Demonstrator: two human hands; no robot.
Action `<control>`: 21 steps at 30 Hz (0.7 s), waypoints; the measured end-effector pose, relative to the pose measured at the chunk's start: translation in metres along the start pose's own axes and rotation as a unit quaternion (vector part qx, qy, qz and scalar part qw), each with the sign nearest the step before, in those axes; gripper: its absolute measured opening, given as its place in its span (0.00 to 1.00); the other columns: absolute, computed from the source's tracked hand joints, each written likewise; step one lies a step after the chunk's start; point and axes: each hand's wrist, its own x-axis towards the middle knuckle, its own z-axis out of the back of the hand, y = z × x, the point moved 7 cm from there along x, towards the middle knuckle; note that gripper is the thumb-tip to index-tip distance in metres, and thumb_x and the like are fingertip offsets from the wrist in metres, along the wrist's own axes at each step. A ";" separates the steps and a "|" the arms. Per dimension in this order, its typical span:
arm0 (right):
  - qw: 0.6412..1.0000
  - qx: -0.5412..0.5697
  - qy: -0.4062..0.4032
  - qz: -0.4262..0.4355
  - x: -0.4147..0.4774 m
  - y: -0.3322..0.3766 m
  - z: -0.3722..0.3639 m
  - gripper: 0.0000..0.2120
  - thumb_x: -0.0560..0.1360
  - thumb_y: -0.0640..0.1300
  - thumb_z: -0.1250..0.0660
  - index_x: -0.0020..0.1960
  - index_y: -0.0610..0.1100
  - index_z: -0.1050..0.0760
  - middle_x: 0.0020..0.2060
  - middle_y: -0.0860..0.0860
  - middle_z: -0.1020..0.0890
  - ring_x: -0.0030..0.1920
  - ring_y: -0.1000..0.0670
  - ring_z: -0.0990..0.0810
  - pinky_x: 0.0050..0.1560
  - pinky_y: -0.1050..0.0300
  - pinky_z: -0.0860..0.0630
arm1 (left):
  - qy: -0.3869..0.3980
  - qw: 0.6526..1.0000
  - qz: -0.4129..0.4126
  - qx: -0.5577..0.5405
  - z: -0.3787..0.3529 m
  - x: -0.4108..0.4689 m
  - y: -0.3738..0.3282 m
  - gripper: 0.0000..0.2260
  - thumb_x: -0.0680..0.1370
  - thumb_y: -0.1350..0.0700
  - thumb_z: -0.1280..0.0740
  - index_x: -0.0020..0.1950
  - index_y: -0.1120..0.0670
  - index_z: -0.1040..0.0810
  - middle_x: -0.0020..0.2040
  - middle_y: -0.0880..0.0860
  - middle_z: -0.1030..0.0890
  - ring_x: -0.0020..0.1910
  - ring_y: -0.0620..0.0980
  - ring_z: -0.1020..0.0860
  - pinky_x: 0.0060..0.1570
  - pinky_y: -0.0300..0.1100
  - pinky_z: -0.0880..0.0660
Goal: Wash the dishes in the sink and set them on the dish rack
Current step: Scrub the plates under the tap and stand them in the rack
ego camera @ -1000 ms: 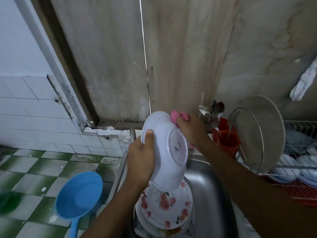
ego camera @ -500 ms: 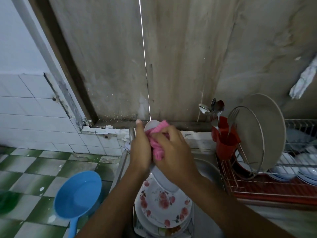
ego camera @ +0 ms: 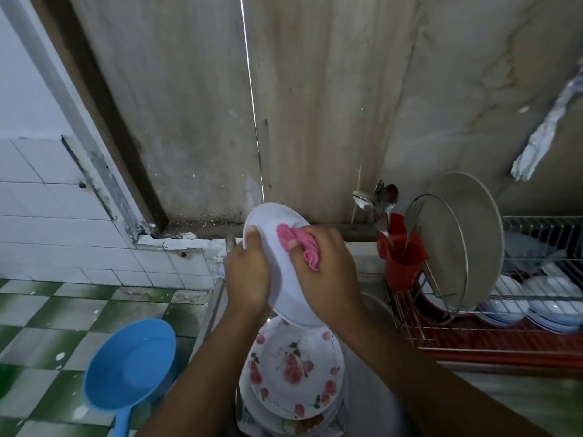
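As left hand (ego camera: 247, 279) grips plate (ego camera: 273, 216), right hand's (ego camera: 326, 272) cloth (ego camera: 300, 246) against it

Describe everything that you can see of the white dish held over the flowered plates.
The white dish is round, shallow and plain, with a smooth surface like glazed ceramic or melamine. It is held steeply tilted above the flowered plate; whether its lower rim touches that plate cannot be told. The left hand grips its left rim, thumb on the near face. The right hand presses a crumpled pink cloth against that face, near the upper rim.
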 end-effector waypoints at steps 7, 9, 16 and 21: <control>0.998 -0.018 -0.036 -0.048 0.025 0.005 0.010 0.14 0.82 0.53 0.38 0.60 0.46 0.22 0.57 0.49 0.24 0.50 0.50 0.22 0.45 0.63 0.27 | 0.012 0.998 -0.012 -0.055 -0.003 -0.005 0.002 0.26 0.81 0.35 0.44 0.55 0.56 0.20 0.73 0.57 0.27 0.69 0.59 0.27 0.69 0.59 0.29; 0.999 -0.003 -0.042 0.016 0.008 0.031 0.004 0.13 0.80 0.51 0.34 0.63 0.47 0.23 0.60 0.49 0.27 0.50 0.50 0.21 0.49 0.60 0.24 | -0.006 0.989 0.021 -0.148 -0.007 -0.003 0.003 0.27 0.79 0.32 0.44 0.61 0.52 0.22 0.66 0.56 0.21 0.64 0.59 0.23 0.66 0.60 0.26; 0.996 0.023 -0.091 -0.002 -0.033 0.007 0.001 0.18 0.80 0.58 0.40 0.63 0.48 0.26 0.60 0.52 0.26 0.54 0.52 0.19 0.51 0.65 0.21 | -0.068 0.962 0.081 -0.254 0.002 0.009 -0.003 0.17 0.83 0.37 0.44 0.52 0.50 0.26 0.50 0.51 0.19 0.52 0.56 0.19 0.58 0.56 0.21; 0.993 0.032 -0.111 -0.003 -0.043 0.017 -0.003 0.19 0.79 0.57 0.41 0.63 0.46 0.24 0.58 0.51 0.25 0.52 0.56 0.21 0.52 0.68 0.23 | -0.091 0.964 0.064 -0.242 0.005 0.000 -0.007 0.17 0.84 0.39 0.44 0.49 0.50 0.28 0.46 0.49 0.23 0.52 0.57 0.22 0.61 0.56 0.23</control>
